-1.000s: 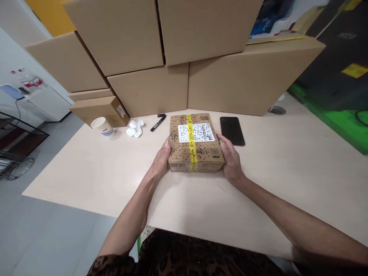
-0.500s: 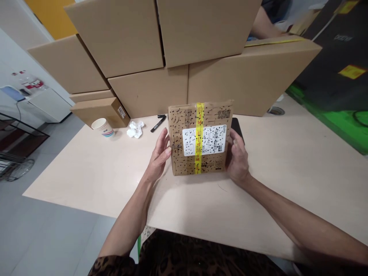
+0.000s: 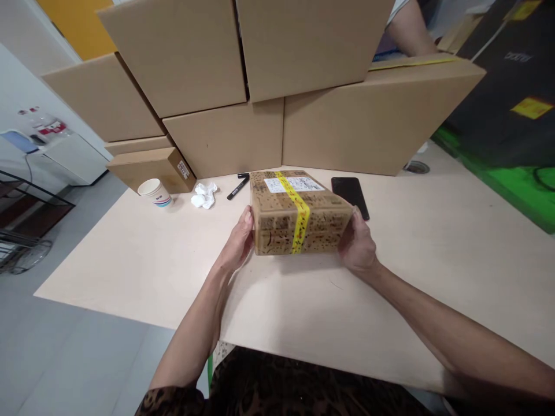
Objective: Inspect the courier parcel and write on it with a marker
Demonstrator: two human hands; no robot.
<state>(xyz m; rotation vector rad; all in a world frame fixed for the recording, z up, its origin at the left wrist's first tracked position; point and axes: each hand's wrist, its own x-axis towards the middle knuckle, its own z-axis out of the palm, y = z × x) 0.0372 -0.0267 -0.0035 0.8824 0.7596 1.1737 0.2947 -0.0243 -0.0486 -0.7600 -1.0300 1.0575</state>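
Observation:
Between my two hands is a small cardboard box (image 3: 277, 231), tilted and covered with short black marks. Yellow tape runs over its top and down the side facing me, crossing a white label (image 3: 303, 184). My left hand (image 3: 239, 238) grips the box's left end, thumb up along the edge. At the right end, my right hand (image 3: 359, 245) presses on the lower corner, its fingers partly hidden. Behind the box to the right lies a black phone (image 3: 351, 196). A black marker (image 3: 237, 189) with a cap beside it rests near the box's left side.
Large cardboard boxes (image 3: 225, 141) stand stacked along the back of the table (image 3: 130, 260). To the left are a paper cup (image 3: 155, 193), crumpled tissue (image 3: 204, 195) and a smaller carton (image 3: 147, 167). Another person's arm (image 3: 414, 29) shows behind the stack at the right.
The small box has tipped from showing its labelled face towards me to having that face up, with a taped side facing me. The phone is now more exposed. The other person's arm has shifted.

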